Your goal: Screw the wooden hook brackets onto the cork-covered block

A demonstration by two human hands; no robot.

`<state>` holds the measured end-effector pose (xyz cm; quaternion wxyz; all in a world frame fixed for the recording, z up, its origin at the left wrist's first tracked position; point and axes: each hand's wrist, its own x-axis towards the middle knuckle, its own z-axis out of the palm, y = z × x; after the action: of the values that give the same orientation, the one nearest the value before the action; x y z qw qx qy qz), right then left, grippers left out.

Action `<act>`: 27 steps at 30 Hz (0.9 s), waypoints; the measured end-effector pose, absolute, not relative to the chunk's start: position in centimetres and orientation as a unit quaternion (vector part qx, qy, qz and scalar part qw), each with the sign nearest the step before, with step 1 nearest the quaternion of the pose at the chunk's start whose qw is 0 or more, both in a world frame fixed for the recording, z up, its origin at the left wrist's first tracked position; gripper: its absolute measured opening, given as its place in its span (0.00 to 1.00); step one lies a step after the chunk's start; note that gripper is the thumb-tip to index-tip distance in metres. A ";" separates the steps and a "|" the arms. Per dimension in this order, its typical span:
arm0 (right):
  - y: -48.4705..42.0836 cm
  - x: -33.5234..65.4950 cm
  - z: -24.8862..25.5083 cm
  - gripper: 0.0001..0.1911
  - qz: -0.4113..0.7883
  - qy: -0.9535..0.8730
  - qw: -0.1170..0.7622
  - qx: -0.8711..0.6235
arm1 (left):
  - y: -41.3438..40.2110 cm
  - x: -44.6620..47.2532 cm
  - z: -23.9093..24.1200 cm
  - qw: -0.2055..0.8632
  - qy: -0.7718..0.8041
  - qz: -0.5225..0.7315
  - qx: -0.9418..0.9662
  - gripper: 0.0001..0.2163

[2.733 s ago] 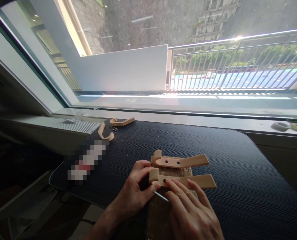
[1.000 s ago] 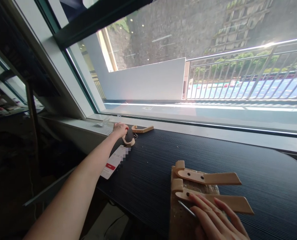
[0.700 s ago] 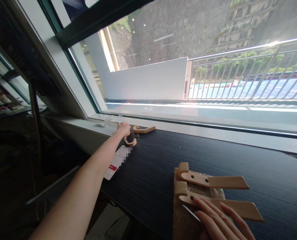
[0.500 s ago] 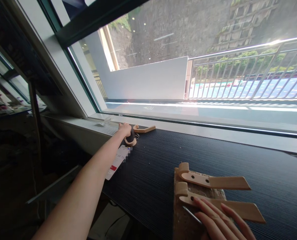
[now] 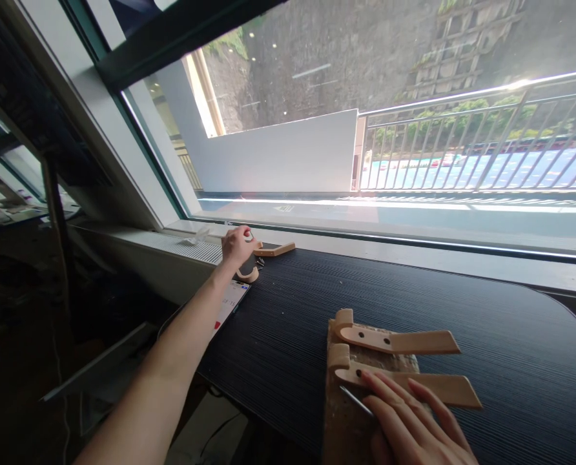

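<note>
At the table's far left corner, my left hand is closed around the top of a dark cylindrical container, where a whitish round part shows between the fingers. Close by are a curved wooden piece, another wooden hook and several small screws. Lower right, my right hand holds a screwdriver under its palm, only the metal shaft showing. Its fingertips touch the nearer wooden hook, beside a second wooden hook. Both hooks lie across a rough brown board.
A phone with a lit screen lies at the left edge of the black table, partly behind my left forearm. Clear plastic rests on the vented sill. A large window rises behind the table.
My left hand has shifted around the top of the dark container, uncovering a whitish part. My right hand stays at the nearer hook. The whole view has shifted slightly.
</note>
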<state>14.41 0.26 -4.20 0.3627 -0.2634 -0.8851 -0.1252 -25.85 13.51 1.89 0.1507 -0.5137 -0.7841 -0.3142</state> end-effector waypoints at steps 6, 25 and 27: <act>-1.8 13.2 -2.8 0.14 0.000 -0.849 0.400 -0.346 | 6.8 -15.8 3.1 -0.231 -0.499 -0.746 -0.375 0.17; -2.4 13.5 -2.9 0.13 0.037 -0.859 0.361 -0.362 | 1.2 -3.0 7.6 -0.153 -0.509 -0.274 -0.801 0.08; -2.4 13.6 -2.8 0.14 0.029 -0.864 0.351 -0.360 | 1.2 -2.9 7.6 -0.142 -0.511 -0.270 -0.804 0.07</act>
<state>13.62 -2.39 -2.84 0.3511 -0.3600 -0.8639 0.0286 -2.93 1.22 7.64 -0.1418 -0.8037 -0.5110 -0.2698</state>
